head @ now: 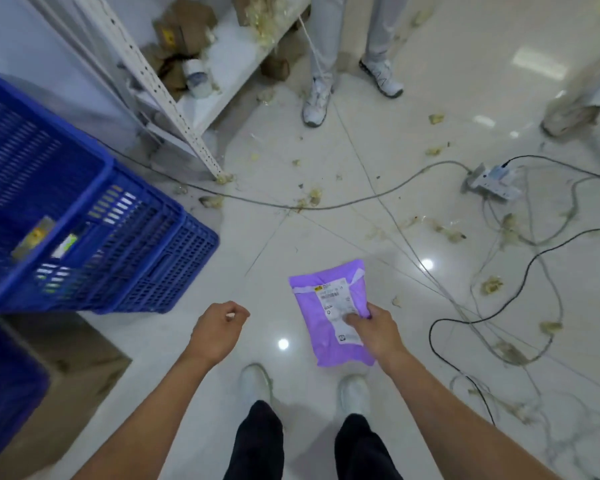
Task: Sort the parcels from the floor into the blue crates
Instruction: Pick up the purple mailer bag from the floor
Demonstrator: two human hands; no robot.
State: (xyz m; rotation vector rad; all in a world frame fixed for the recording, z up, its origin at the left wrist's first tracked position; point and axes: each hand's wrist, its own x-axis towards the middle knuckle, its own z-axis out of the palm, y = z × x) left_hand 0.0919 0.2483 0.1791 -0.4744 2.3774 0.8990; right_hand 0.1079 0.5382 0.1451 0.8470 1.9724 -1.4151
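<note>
A purple parcel point(329, 311), a soft plastic mailer with a white shipping label point(338, 308) on its upper face, hangs above the glossy white floor point(395, 133), pinched at its right edge by the right hand point(373, 329), thumb on the label and fingers curled beneath. The left hand point(219, 329) is loosely closed on nothing, held apart from the parcel at about the same height. The person's two white shoes point(354, 393) show below the parcel.

To the left stand stacked blue crates point(94, 216); through the slatted wall of the upper one, a few small items can be made out, though what they are is unclear. The parcel is well apart from the crates and has yet to be carried over.

The grip looks thin: a slick bag held by one edge could slip or swing free on the way across, more so if its contents shift. Cables point(520, 265) loop over the floor to the right, running to a power strip point(492, 180), and one cable point(326, 204) crosses ahead; a foot caught in any of them is the likeliest mishap. Scraps of yellowish debris point(490, 284) dot the tiles and could be slippery. Another person's legs in pale trousers and white trainers point(314, 103) stand close ahead, beside a white shelf point(229, 64) holding crumpled brown boxes.

The label carries a barcode, a small yellow mark at its top corner and lines of print, none sharp enough to read. No brand can be made out.
</note>
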